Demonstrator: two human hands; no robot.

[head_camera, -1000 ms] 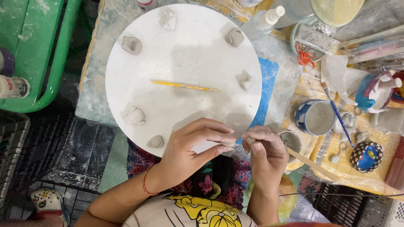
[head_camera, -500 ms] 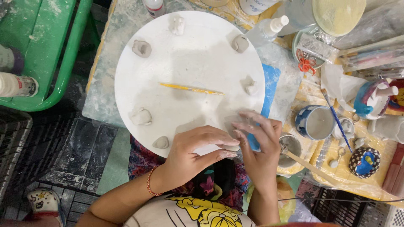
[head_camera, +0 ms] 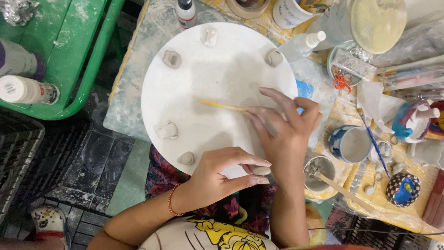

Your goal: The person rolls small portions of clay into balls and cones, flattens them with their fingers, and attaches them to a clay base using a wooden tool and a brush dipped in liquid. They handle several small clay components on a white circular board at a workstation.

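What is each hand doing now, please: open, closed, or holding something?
Left hand: closed on a small clay piece, pinched at the fingertips.
Right hand: open, fingers spread, touching the thin yellow stick on the round white board.

The round board [head_camera: 217,88] was white, dusted pale, and the small clay lumps on it, such as one at far left [head_camera: 171,59], were grey-beige. The thin stick [head_camera: 222,105] across it was yellow-orange. The clay bit [head_camera: 261,170] pinched in the left hand [head_camera: 217,178] was pale beige, and a red bracelet [head_camera: 171,207] ringed that wrist. The tray [head_camera: 69,60] at left was bright green with white smears. A mug [head_camera: 350,143] at right was blue and white, the brush [head_camera: 372,141] beside it blue. A near-right ornament [head_camera: 403,190] wore a black-and-white check with blue and red. The lap cloth [head_camera: 162,173] was dark red, flowered.
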